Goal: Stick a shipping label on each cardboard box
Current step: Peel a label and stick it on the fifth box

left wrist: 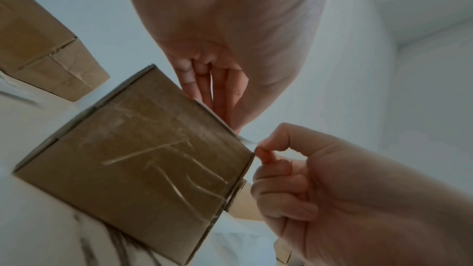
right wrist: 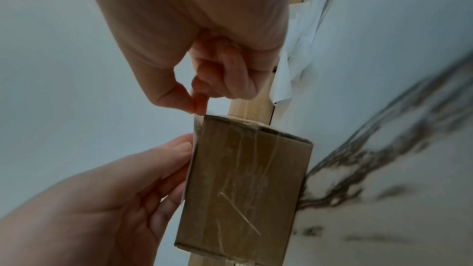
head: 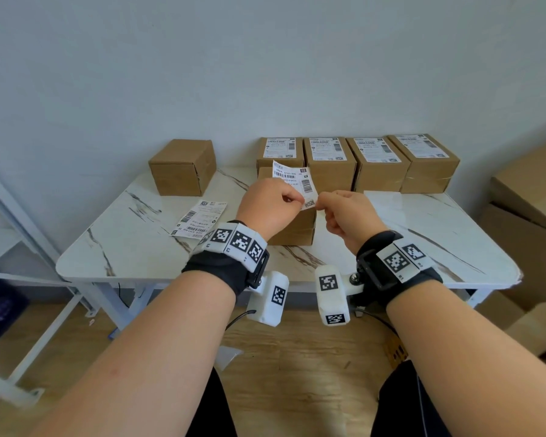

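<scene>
A white shipping label (head: pixel 292 179) is held upright over a plain cardboard box (head: pixel 297 230) at the middle of the table. My left hand (head: pixel 292 198) pinches the label's lower left edge. Just to its right, my right hand (head: pixel 320 205) pinches the bottom corner between thumb and forefinger. In the left wrist view the box (left wrist: pixel 140 159) fills the middle, with my left fingers (left wrist: pixel 212 92) behind its top edge and the right hand (left wrist: pixel 261 149) pinching at its corner. The right wrist view shows the right hand (right wrist: pixel 198 106) pinching just above the taped box (right wrist: pixel 245 179).
Several labelled boxes (head: pixel 330 162) stand in a row along the back wall. One unlabelled box (head: pixel 183 167) sits at the back left. Loose labels (head: pixel 199 219) lie on the marble table (head: pixel 123 247) to the left; white backing sheets (head: pixel 391 200) lie to the right. Larger cartons (head: pixel 530 200) stand beside the table.
</scene>
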The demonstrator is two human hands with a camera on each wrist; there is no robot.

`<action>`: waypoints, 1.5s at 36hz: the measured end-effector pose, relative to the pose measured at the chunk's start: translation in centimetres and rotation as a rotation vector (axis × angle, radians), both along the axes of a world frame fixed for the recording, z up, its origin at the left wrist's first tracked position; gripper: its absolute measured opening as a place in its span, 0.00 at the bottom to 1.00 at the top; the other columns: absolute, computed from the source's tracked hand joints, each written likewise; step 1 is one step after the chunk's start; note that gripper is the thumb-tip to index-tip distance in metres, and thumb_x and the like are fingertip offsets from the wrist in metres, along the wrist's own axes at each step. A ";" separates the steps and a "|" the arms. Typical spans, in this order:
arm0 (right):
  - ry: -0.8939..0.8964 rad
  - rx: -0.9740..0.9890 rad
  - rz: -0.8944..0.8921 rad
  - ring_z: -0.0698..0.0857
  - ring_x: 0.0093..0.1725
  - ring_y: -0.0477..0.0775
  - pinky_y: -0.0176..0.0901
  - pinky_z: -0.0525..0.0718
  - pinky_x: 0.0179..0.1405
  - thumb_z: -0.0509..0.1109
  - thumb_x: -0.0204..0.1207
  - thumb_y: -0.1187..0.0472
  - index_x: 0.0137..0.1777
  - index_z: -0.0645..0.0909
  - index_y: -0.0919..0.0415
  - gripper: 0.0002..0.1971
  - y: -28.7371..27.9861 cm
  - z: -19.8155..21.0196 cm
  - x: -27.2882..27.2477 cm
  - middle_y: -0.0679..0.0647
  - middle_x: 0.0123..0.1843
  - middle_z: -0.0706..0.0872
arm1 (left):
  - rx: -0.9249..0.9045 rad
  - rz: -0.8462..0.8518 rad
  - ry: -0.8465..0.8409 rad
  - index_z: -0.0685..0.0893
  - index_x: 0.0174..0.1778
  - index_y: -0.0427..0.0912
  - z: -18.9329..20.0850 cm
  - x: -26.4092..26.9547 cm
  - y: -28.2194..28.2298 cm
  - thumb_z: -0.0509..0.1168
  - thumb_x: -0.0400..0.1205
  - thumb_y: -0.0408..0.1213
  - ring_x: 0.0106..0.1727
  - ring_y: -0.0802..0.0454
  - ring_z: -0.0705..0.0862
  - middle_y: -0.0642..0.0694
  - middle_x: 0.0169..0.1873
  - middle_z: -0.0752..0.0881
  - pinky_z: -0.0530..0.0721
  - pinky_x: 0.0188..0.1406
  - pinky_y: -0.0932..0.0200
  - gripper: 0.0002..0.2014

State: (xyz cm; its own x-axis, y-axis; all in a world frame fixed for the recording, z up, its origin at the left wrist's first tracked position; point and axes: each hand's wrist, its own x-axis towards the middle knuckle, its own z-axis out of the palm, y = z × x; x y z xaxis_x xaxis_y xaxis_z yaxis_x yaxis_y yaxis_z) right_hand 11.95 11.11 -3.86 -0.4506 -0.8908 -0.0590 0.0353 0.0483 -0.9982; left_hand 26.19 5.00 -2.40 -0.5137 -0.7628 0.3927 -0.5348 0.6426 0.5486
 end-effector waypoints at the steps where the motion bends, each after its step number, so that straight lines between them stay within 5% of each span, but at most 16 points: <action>1: -0.014 -0.003 -0.001 0.62 0.20 0.48 0.35 0.63 0.17 0.67 0.72 0.71 0.28 0.71 0.59 0.14 -0.1 0.0 0.0 0.53 0.24 0.68 | 0.003 0.001 -0.002 0.92 0.49 0.49 0.0 0.0 0.0 0.66 0.80 0.37 0.56 0.58 0.83 0.54 0.54 0.89 0.75 0.46 0.69 0.10; 5: -0.030 -0.005 -0.003 0.62 0.20 0.48 0.35 0.63 0.17 0.66 0.72 0.71 0.28 0.70 0.59 0.14 -0.2 -0.1 0.0 0.53 0.24 0.67 | 0.031 -0.002 0.002 0.93 0.48 0.50 0.1 0.1 -0.2 0.67 0.79 0.38 0.54 0.60 0.83 0.55 0.53 0.89 0.73 0.39 0.75 0.09; 12: -0.073 -0.015 -0.006 0.62 0.20 0.47 0.35 0.62 0.18 0.65 0.72 0.71 0.32 0.72 0.60 0.10 -0.3 -0.3 0.2 0.52 0.25 0.66 | 0.097 -0.016 0.040 0.93 0.45 0.50 0.3 0.3 0.1 0.71 0.77 0.42 0.50 0.63 0.83 0.56 0.52 0.90 0.84 0.45 0.65 0.06; 18: -0.070 -0.020 -0.006 0.63 0.21 0.47 0.35 0.63 0.18 0.65 0.73 0.69 0.46 0.78 0.63 0.04 -0.5 -0.3 0.4 0.53 0.27 0.67 | 0.110 -0.016 0.048 0.93 0.45 0.49 0.4 0.5 0.1 0.71 0.77 0.43 0.53 0.61 0.85 0.55 0.53 0.90 0.85 0.46 0.62 0.06; 36: -0.074 -0.049 0.005 0.62 0.21 0.47 0.36 0.62 0.19 0.66 0.74 0.69 0.44 0.77 0.64 0.02 -0.5 -0.4 0.4 0.52 0.25 0.67 | 0.109 -0.011 0.056 0.94 0.43 0.48 0.3 0.3 -0.3 0.71 0.77 0.42 0.59 0.60 0.84 0.54 0.54 0.90 0.77 0.35 0.74 0.06; 41: -0.072 -0.076 0.033 0.70 0.24 0.50 0.38 0.71 0.23 0.68 0.76 0.69 0.43 0.80 0.67 0.01 -0.3 -0.2 0.5 0.55 0.26 0.73 | 0.111 -0.008 0.050 0.94 0.41 0.46 0.2 0.3 -0.5 0.71 0.77 0.42 0.49 0.62 0.86 0.54 0.48 0.91 0.85 0.41 0.64 0.07; 46: -0.162 -0.038 0.033 0.73 0.24 0.52 0.40 0.73 0.24 0.67 0.75 0.71 0.43 0.83 0.72 0.05 -0.3 0.4 0.5 0.57 0.27 0.76 | 0.112 -0.003 0.055 0.94 0.41 0.47 0.2 0.2 -0.6 0.71 0.77 0.41 0.52 0.62 0.85 0.55 0.48 0.91 0.78 0.38 0.74 0.06; 54: -0.091 -0.047 0.043 0.74 0.24 0.51 0.40 0.74 0.25 0.68 0.76 0.71 0.42 0.83 0.72 0.04 -0.2 0.3 0.2 0.57 0.27 0.77 | 0.114 -0.014 0.021 0.93 0.43 0.49 0.4 0.3 -0.4 0.71 0.77 0.42 0.50 0.62 0.84 0.55 0.51 0.91 0.78 0.37 0.72 0.06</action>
State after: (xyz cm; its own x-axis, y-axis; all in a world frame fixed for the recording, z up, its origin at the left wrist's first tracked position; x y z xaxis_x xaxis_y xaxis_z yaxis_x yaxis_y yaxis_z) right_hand 12.18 10.91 -3.54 -0.4067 -0.9119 -0.0560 0.1245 0.0053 -0.9922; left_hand 26.51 4.61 -2.03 -0.5168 -0.7961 0.3149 -0.5141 0.5827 0.6294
